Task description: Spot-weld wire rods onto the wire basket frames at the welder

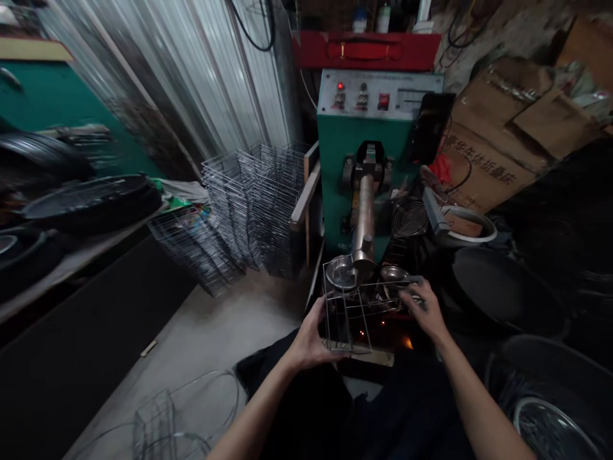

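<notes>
Two hands gripped a wire rack: the left hand clamped its lower corner, the right hand its upper edge, below a green machine.

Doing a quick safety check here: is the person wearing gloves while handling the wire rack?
No, the left hand gripping the wire rack and the right hand are both bare.

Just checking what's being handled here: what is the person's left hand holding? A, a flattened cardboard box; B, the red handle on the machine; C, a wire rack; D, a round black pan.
C: the left hand grips the lower edge of the wire rack, holding it up in front of the person.
</notes>
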The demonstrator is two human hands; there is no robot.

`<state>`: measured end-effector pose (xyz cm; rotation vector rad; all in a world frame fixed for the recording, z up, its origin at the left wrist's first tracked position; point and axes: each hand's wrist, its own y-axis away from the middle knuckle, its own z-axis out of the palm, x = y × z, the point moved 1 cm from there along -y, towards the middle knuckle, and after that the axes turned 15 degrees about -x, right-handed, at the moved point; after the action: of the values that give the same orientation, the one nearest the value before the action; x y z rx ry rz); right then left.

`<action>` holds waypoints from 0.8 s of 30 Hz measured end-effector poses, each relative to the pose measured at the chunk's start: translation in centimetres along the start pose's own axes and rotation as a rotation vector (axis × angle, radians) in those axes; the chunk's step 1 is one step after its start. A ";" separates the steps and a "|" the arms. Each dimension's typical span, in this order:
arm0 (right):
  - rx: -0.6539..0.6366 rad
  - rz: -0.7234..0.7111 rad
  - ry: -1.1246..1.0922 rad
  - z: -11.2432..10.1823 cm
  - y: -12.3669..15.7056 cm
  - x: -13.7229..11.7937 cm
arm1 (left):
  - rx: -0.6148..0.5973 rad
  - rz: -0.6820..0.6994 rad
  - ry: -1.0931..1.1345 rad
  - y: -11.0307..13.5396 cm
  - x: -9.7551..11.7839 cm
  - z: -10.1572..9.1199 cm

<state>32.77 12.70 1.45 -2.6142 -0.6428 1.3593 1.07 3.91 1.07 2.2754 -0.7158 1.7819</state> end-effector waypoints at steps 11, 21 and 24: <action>-0.018 -0.033 0.039 0.8 -3.0 -1.9 | 0.081 -0.007 -0.030 -0.3 -0.8 0.2; -0.020 -0.020 0.030 1.3 -4.3 -1.9 | 0.089 0.037 -0.088 -1.0 -1.5 -0.8; -0.017 -0.029 0.019 1.3 -4.5 -1.7 | 0.097 0.044 -0.086 -1.3 -1.5 -0.9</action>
<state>29.50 15.94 3.30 -2.6167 -0.6899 1.3249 0.63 5.85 0.07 2.4302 -0.7145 1.7844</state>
